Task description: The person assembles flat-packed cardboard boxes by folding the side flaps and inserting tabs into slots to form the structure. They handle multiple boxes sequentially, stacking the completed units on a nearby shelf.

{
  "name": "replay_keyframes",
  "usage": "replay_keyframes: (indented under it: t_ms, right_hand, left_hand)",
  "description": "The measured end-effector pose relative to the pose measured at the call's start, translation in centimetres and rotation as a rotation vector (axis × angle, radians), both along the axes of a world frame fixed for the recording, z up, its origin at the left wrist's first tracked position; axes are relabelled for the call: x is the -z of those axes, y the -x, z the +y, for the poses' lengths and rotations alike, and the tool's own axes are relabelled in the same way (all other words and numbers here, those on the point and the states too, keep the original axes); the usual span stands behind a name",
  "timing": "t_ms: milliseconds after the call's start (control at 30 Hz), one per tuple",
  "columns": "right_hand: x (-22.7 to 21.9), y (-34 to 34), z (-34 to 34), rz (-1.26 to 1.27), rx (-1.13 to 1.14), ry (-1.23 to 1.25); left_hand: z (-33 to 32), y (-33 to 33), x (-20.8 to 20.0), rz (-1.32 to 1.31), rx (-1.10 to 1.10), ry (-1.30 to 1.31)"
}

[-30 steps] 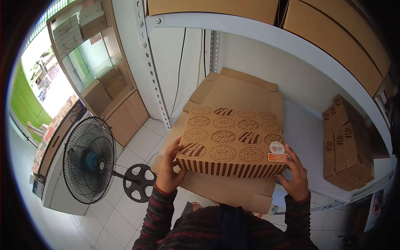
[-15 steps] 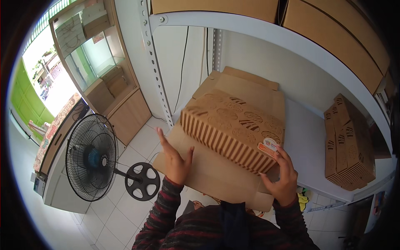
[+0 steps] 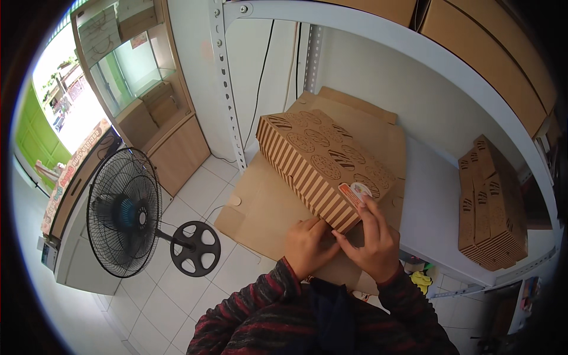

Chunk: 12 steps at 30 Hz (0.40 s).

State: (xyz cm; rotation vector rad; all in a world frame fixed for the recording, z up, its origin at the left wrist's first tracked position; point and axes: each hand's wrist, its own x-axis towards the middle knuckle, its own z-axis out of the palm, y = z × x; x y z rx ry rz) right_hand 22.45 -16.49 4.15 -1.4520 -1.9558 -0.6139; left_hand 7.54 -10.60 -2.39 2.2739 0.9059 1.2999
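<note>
A brown cardboard box point(image 3: 322, 163) printed with stripes and round patterns lies at an angle on flat cardboard sheets point(image 3: 263, 207), which rest on a white shelf point(image 3: 435, 207). Its near corner, with a small round sticker, points toward me. My left hand point(image 3: 307, 245) curls against the lower edge of that corner. My right hand point(image 3: 374, 239) presses its fingers on the corner's end face just below the sticker. The two hands touch each other there.
A stack of matching patterned boxes point(image 3: 491, 204) stands on the shelf's right end. Plain cartons point(image 3: 473, 35) fill the shelf above. A perforated metal upright point(image 3: 228, 89) rises at left. On the tiled floor below stand a black pedestal fan point(image 3: 127, 213) and a glass-fronted cabinet point(image 3: 148, 112).
The box has turned from square-on to diagonal and moved further onto the shelf. My hands have shifted from its two sides to meet at its near corner.
</note>
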Motion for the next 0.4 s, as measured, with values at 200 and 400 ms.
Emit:
replay_keyframes:
  t_ms: [200, 400]
  right_hand:
    - [-0.11, -0.16, 0.53, 0.011, -0.044, -0.028]
    - [0.68, -0.31, 0.47, -0.029, -0.038, 0.014]
  left_hand:
    - [0.0, -0.07, 0.67, -0.008, -0.02, -0.017]
    - [0.22, 0.18, 0.08, -0.014, -0.011, 0.061]
